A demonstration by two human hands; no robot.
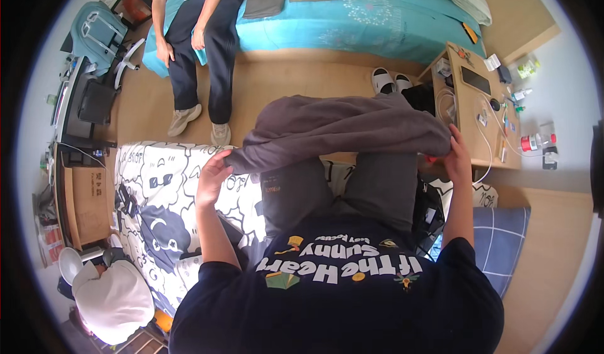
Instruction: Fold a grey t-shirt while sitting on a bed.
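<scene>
A dark grey-brown garment [340, 126] is stretched sideways above my lap, its fabric bunched and sagging in the middle. Whether it is a top or trousers cannot be made out. My left hand [214, 176] pinches its left end between thumb and fingers. At the opposite end, my right hand [458, 157] is closed on the edge of the cloth. Below the garment are my dark grey trouser legs [296, 196], partly covered by it.
I sit on a bed with a white and black patterned sheet [189, 178]. Opposite, a person [214, 33] sits on a turquoise bed [314, 30] with folded clothes [267, 0]. A bedside table [469, 108] with a phone [475, 80] stands at right; slippers [382, 81] lie beside it.
</scene>
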